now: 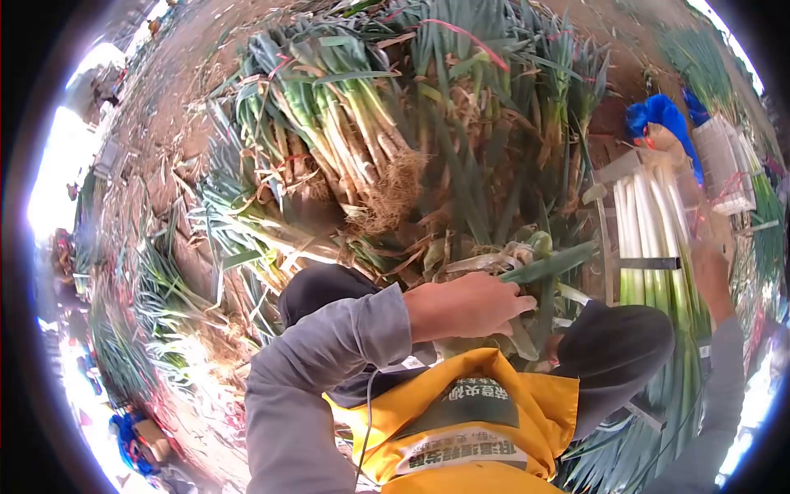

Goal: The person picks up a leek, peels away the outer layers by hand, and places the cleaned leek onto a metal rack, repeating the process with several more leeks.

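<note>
My left hand (473, 306) is above my lap, its fingers loosely bent and a little apart. Around its fingertips are torn leek leaves, among them a broad green leaf (555, 262); no firm grip on any of them shows. My right hand (709, 272) is at the right edge of a bundle of peeled leeks (650, 214), close against the stalks. Its fingers are blurred and partly hidden. The leeks lie side by side in a rack, white ends away from me and green leaves toward me, with a dark strap (648, 263) across them.
Bundles of unpeeled leeks (354, 140) with roots and soil lie in front of me, some tied with pink string (469, 37). More leeks (164, 280) lie on the littered ground at left. A blue bag (665, 119) is beyond the rack, near a pale crate (726, 165).
</note>
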The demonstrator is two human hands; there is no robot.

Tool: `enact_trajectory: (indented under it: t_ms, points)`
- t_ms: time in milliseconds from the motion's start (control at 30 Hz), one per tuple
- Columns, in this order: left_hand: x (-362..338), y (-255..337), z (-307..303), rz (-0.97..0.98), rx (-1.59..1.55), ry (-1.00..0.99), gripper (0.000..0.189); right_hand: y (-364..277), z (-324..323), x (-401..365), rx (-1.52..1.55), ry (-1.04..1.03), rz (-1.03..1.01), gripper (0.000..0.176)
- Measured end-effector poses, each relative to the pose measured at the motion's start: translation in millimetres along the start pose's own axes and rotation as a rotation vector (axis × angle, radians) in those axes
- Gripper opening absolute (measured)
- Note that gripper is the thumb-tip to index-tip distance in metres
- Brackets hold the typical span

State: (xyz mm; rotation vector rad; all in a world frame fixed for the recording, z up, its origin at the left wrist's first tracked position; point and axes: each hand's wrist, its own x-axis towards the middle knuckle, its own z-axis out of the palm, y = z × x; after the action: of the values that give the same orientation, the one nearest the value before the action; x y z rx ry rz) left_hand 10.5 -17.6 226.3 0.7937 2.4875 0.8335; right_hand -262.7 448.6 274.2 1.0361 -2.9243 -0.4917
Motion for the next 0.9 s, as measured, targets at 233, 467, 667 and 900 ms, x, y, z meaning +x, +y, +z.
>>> enact_trajectory:
  t_ms: [233,467,667,900]
  points:
    - [-40.5,-5.9,-37.7,0.031,-0.077,0.369,0.041,-278.2,-114.3,160.3,0.951,0.101,-0.041,0.034]
    - [-77.1,-27.6,-61.6,-0.179,0.042,1.054,0.029,-578.4,-54.6,245.5,0.643,0.375,-0.658,0.041]
    - [-108.0,-38.7,-69.6,-0.324,-0.050,1.039,0.031,-668.2,-12.2,289.5,0.305,0.276,-0.282,0.043]
    - [-122.6,-53.4,-68.6,-0.268,-0.159,1.191,0.027,-561.0,-48.4,275.7,0.808,-0.082,-0.303,0.042]
